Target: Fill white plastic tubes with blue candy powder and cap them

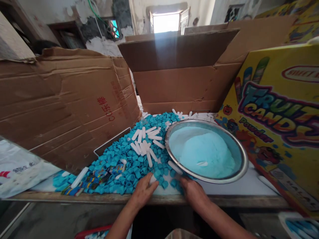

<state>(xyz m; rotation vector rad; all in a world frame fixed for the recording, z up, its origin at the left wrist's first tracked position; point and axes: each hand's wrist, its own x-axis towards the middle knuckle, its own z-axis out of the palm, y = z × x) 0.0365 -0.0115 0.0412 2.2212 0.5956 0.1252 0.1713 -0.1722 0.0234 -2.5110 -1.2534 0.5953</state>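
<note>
My left hand (144,190) rests at the table's near edge with its fingers curled around a white plastic tube (152,179). My right hand (191,190) sits just to its right, fingers bent down into the blue caps (119,159) beside the bowl's near rim; what it holds, if anything, is hidden. A heap of blue caps covers the table, with several white tubes (147,142) lying on top. A steel bowl (245,159) holds a mound of pale blue powder (204,152).
Brown cardboard boxes (62,103) wall in the left and back. A yellow "Fruit Candy Powder" carton (279,113) leans on the right. A white plastic bag (17,169) lies at the left edge. Printed stickers (99,177) lie among the caps.
</note>
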